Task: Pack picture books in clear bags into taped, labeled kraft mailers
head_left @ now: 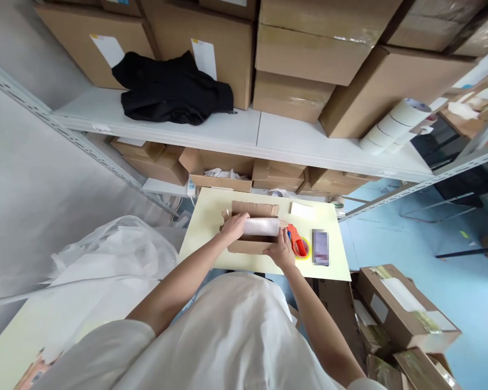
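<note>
On the pale yellow table, a small open cardboard box (252, 247) has its flaps folded out toward me and away from me. Inside it lies a long white wrapped package (261, 226), its contents hidden by the wrapping. My left hand (235, 227) is closed on the left end of this package, fingers bent over it. At the box's front right corner, my right hand (282, 250) grips the cardboard, with its fingers close to the package's right end. An orange-red tape dispenser (296, 241) with a roll of tape lies just right of that hand.
Right on the table (333, 216) are a phone-sized blurred item (320, 247) and a white pad (303, 210). Behind stands a shelf (244, 135) with cartons, a black garment (174, 89) and white rolls (396, 125). Cartons (406, 309) are piled on the floor at right; clear plastic (114, 254) lies left.
</note>
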Demonstrator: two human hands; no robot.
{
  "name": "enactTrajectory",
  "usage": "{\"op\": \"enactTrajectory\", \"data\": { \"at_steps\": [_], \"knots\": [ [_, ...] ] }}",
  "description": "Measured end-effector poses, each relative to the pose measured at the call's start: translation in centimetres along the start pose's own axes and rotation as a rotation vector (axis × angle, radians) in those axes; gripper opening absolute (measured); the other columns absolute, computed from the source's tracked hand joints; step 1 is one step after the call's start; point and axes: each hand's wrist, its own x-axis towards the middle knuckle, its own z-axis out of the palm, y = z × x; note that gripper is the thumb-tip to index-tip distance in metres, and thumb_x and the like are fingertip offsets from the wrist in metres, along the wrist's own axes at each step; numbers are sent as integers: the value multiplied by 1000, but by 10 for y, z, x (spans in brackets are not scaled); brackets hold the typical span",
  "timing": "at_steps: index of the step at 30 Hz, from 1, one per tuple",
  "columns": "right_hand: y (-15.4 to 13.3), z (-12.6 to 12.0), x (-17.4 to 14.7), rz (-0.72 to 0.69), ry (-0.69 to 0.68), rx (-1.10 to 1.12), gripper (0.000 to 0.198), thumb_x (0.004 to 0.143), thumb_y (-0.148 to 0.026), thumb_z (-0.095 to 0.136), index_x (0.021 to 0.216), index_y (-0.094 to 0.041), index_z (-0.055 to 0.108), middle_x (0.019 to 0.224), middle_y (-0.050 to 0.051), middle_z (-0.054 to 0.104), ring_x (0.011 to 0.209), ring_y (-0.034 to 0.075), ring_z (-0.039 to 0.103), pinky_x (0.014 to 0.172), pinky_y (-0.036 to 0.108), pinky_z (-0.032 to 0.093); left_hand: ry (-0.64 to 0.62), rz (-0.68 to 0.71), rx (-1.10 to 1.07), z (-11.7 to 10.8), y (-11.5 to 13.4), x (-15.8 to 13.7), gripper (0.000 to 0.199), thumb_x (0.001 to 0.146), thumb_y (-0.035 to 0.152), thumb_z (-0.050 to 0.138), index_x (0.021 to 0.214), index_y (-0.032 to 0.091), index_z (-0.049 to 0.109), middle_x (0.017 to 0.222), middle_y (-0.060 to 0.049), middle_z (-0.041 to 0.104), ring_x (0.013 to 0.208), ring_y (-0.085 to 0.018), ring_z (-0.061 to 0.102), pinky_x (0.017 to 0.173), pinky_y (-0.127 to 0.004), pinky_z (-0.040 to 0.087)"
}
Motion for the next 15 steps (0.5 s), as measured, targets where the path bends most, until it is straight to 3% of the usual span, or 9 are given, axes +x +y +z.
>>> {"op": "enactTrajectory", "data": {
  "at_steps": [4,7,11,13,15],
  "knots": [
    [-5,-7,1,25,-44,-19,97,73,-36,67,150,-14,13,156,18,19,142,32,25,109,44,33,-65,-38,37,17,1,12,49,75,0,46,117,20,56,113,-9,67,102,-24,65,84,-34,48],
    [-5,-10,2,26,-55,12,96,73,-38,68,150,-13,16,156,19,18,143,33,20,111,45,30,-40,-4,60,20,8,7,50,76,2,46,123,19,55,125,-12,61,118,-25,56,99,-38,42],
    [10,-11,-1,-62,9,153,94,76,-46,65,149,-10,18,157,21,10,146,32,10,112,47,27,282,18,98,21,6,-24,51,85,19,48,135,18,45,154,-13,28,145,-29,18,117,-51,13],
    [22,-11,-3,-13,105,294,92,82,-51,56,150,-10,10,158,19,4,146,31,8,111,47,30,419,-107,-11,26,-8,-45,64,87,34,49,145,16,28,158,-15,13,146,-32,6,116,-55,10],
    [36,-11,-3,110,164,519,84,89,-54,40,151,-14,-1,159,16,4,146,29,14,108,46,34,442,-252,-224,34,-30,-63,86,87,46,49,150,15,1,158,-19,4,146,-31,5,115,-54,17]
  ]
}}
